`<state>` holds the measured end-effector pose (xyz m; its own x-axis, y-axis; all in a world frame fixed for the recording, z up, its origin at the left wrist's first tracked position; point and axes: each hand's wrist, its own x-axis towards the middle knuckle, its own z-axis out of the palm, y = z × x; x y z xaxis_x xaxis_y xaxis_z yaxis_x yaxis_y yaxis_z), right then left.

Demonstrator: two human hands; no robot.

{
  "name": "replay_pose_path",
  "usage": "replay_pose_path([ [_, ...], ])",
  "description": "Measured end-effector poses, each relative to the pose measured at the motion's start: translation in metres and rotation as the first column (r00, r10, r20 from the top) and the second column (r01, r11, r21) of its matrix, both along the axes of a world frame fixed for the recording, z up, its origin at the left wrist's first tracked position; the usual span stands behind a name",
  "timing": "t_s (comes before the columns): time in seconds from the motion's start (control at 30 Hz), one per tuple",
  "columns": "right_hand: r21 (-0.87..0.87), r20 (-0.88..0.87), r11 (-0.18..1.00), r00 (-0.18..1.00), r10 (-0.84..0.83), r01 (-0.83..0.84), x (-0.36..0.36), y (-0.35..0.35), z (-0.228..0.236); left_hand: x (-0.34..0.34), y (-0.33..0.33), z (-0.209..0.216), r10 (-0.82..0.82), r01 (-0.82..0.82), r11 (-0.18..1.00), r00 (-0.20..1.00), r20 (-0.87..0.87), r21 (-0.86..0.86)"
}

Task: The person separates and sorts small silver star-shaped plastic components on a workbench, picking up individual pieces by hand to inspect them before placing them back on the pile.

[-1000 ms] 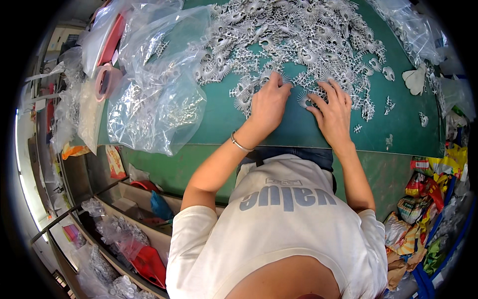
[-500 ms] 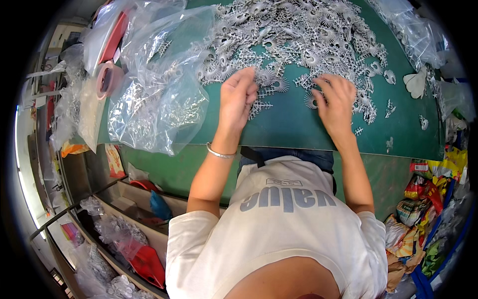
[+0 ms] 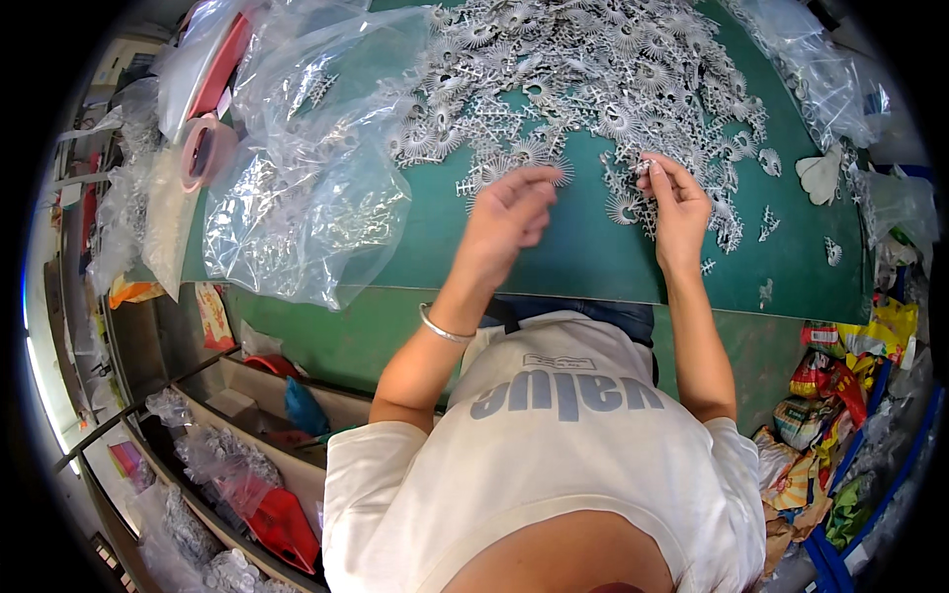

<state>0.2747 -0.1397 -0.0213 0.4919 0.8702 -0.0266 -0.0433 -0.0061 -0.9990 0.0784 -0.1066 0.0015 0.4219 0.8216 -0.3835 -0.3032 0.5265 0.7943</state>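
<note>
A large heap of silver-grey metal pieces (image 3: 633, 69), some fan-shaped with radiating spokes and some like branched fishbones, covers the far part of the green tabletop (image 3: 583, 247). Just in front of the heap, my right hand (image 3: 682, 217) pinches a small silver metal piece (image 3: 643, 166) between thumb and fingertips. A fan-shaped metal piece (image 3: 623, 208) lies beside that hand. My left hand (image 3: 509, 222) hovers over the near edge of the heap, its fingers bent and smeared by motion. Whether it holds anything is not visible. Another spoked piece (image 3: 561, 173) sits by its fingertips.
Clear plastic bags (image 3: 306, 217) and a roll of tape (image 3: 205, 153) lie on the left. Flat pale pieces (image 3: 820, 176) and more plastic sheeting (image 3: 801, 69) are at the right. A red scoop (image 3: 282, 524) rests in a bin below left; colourful packets (image 3: 806, 425) are below right.
My left hand has moved right and slightly nearer me. My right hand has closed from spread fingers into a pinch on a small metal piece.
</note>
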Motion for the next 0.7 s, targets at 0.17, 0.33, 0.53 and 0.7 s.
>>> replay_pose_path([
  [0.17, -0.076, -0.380, 0.972, 0.907, 0.180, -0.224, -0.004, -0.016, 0.018, 0.025, -0.015, -0.005, -0.046, 0.111, 0.963, 0.967, 0.252, -0.248],
  [0.33, -0.081, -0.340, 0.948, 0.902, 0.265, -0.309, -0.017, -0.027, 0.022, 0.033, -0.017, -0.023, 0.040, 0.189, 0.870, 0.893, 0.449, -0.454],
  [0.53, -0.162, 0.382, 0.910, 0.826, 0.414, -0.382, -0.026, -0.040, 0.028, 0.038, -0.026, -0.014, 0.075, 0.188, 0.846, 0.885, 0.459, -0.499],
  [0.7, 0.069, 0.100, 0.988, 0.987, 0.128, -0.136, -0.047, -0.046, 0.010, 0.052, -0.043, -0.016, 0.212, -0.105, 0.944, 0.919, 0.334, -0.312],
])
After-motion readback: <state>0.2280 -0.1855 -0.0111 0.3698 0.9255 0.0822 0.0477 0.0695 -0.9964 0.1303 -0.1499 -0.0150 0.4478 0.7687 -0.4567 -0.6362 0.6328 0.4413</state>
